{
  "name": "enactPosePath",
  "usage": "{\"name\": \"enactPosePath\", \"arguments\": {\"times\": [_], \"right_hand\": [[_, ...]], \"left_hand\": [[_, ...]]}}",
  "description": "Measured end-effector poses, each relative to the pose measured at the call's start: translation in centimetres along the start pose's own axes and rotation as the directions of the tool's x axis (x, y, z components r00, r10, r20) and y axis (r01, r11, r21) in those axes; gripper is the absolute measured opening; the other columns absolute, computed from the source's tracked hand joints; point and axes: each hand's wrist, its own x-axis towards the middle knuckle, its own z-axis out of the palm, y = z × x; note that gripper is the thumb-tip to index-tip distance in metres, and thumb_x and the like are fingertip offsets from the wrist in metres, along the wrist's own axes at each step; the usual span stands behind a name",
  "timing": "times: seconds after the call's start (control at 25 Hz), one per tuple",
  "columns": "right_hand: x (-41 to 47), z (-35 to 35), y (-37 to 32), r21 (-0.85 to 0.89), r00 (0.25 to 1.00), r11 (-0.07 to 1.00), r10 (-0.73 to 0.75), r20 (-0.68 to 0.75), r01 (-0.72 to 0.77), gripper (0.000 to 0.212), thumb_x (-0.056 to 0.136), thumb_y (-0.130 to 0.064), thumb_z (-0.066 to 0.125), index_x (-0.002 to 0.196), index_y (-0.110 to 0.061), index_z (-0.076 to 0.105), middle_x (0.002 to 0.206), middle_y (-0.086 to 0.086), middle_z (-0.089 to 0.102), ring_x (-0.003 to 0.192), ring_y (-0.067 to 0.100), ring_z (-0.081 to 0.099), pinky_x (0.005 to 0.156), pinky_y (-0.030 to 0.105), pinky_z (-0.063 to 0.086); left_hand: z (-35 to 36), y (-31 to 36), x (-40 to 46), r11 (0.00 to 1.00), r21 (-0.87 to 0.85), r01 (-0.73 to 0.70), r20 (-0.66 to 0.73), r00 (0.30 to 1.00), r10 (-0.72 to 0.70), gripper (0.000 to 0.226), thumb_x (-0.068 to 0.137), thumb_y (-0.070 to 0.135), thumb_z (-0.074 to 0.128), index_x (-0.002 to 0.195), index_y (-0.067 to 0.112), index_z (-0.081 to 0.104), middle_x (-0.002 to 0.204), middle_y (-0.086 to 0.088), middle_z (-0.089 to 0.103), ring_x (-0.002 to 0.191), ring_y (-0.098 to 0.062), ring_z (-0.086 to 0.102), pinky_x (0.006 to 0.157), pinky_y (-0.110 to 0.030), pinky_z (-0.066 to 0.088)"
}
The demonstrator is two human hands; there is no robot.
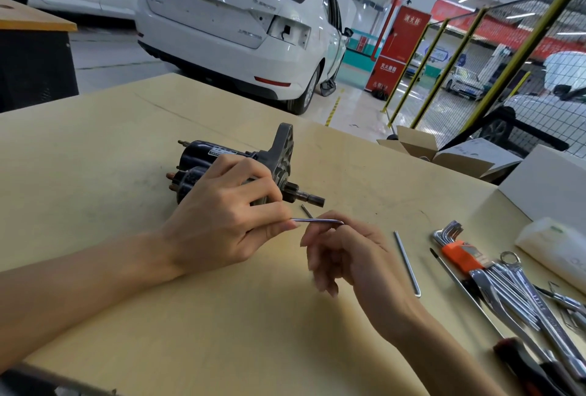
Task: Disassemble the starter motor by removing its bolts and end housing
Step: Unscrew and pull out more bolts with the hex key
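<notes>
Two hands on hex key [317, 221] | left hand [228, 214] pinches long end, right hand [345, 253] loosely curled at bend | advice: seat tip fully in starter motor [241, 167] bolt before turning

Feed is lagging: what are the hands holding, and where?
Left hand pinches the hex key at its straight end; right hand holds its bent end.

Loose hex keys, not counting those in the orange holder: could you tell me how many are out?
2. One hex key is pinched between the left hand and right hand; a longer hex key lies on the table right of them. Others may hide among the wrenches.
</notes>
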Motion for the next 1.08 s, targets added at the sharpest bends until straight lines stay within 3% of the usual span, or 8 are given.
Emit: {"name": "enactPosePath", "arguments": {"times": [0.4,0.56,0.6,0.72,0.8,0.88,1.0,1.08], "right_hand": [[0.2,0.8,0.7,-0.127,0.989,0.992,-0.046,-0.141,0.028,0.055,0.095,0.008,0.034,0.062,-0.022,0.066,0.065,-0.004,0.063,0.047,0.015,0.054,0.042,0.025,0.039],[0.1,1.1,0.5,-0.157,0.982,0.986,0.028,-0.188,-0.059,0.008,0.092,-0.017,0.061,0.088,-0.022,0.066,0.067,0.002,0.063,0.046,0.013,0.053,0.042,0.029,0.041],[0.1,0.9,0.4,-0.206,0.985,0.973,0.069,-0.158,-0.102,0.011,0.089,-0.028,0.068,0.083,-0.019,0.066,0.063,0.002,0.062,0.045,0.013,0.051,0.042,0.026,0.04],[-0.2,0.7,-0.2,-0.332,0.982,0.925,0.172,-0.073,-0.186,0.055,0.078,-0.063,0.066,0.051,-0.016,0.061,0.044,0.003,0.049,0.037,0.012,0.039,0.042,0.02,0.034],[-0.7,1.0,-0.7,-0.266,0.987,0.951,0.153,-0.036,-0.158,0.065,0.073,-0.074,0.06,0.044,-0.015,0.056,0.038,0.004,0.042,0.034,0.013,0.033,0.042,0.02,0.031],[-0.7,1.1,-1.0,-0.033,0.983,0.983,0.182,-0.035,-0.183,0.069,0.076,-0.075,0.055,0.047,-0.012,0.053,0.037,0.004,0.036,0.035,0.014,0.029,0.042,0.022,0.025],[-0.2,1.0,-0.8,0.235,0.965,0.939,0.262,-0.02,-0.25,0.055,0.091,-0.05,0.048,0.051,-0.013,0.047,0.044,0.001,0.026,0.039,0.014,0.021,0.042,0.026,0.014],[0.0,1.0,-0.8,0.253,0.964,0.934,0.265,-0.021,-0.251,0.046,0.093,-0.033,0.045,0.051,-0.016,0.047,0.047,-0.001,0.026,0.04,0.014,0.021,0.04,0.024,0.015]], "left_hand": [[-0.1,-0.1,-0.1,0.999,-0.046,-0.006,0.009,1.0,0.007,0.032,0.099,0.037,0.057,0.079,0.019,0.073,0.08,0.007,0.066,0.092,-0.019,0.056,0.087,-0.033,0.034],[-0.1,0.0,-0.2,0.996,-0.084,0.021,-0.003,1.0,-0.022,0.031,0.099,0.035,0.057,0.079,0.018,0.074,0.08,0.008,0.066,0.09,-0.019,0.056,0.083,-0.034,0.036],[-0.2,-0.1,-0.2,0.995,-0.096,0.022,-0.006,1.0,-0.022,0.03,0.098,0.035,0.058,0.079,0.018,0.074,0.081,0.007,0.067,0.089,-0.02,0.056,0.082,-0.034,0.036],[-0.2,-0.2,0.0,0.994,-0.107,0.022,-0.002,1.0,-0.022,0.031,0.098,0.034,0.057,0.079,0.017,0.074,0.081,0.006,0.067,0.089,-0.02,0.056,0.081,-0.035,0.037],[-0.2,-0.2,-0.1,0.994,-0.106,0.021,-0.004,1.0,-0.021,0.032,0.098,0.034,0.056,0.079,0.016,0.074,0.081,0.006,0.067,0.089,-0.02,0.055,0.08,-0.035,0.038],[-0.2,-0.1,-0.2,0.994,-0.103,0.021,-0.015,1.0,-0.023,0.032,0.098,0.035,0.058,0.078,0.016,0.074,0.081,0.006,0.067,0.088,-0.019,0.055,0.078,-0.036,0.039],[-0.2,-0.1,-0.1,0.996,-0.084,0.003,0.005,1.0,-0.003,0.032,0.098,0.037,0.059,0.077,0.018,0.074,0.081,0.007,0.067,0.088,-0.019,0.054,0.079,-0.035,0.038],[-0.2,-0.2,-0.1,0.997,-0.071,-0.018,0.025,0.999,0.02,0.032,0.098,0.038,0.059,0.077,0.019,0.074,0.08,0.007,0.066,0.088,-0.018,0.054,0.08,-0.034,0.038]]}}
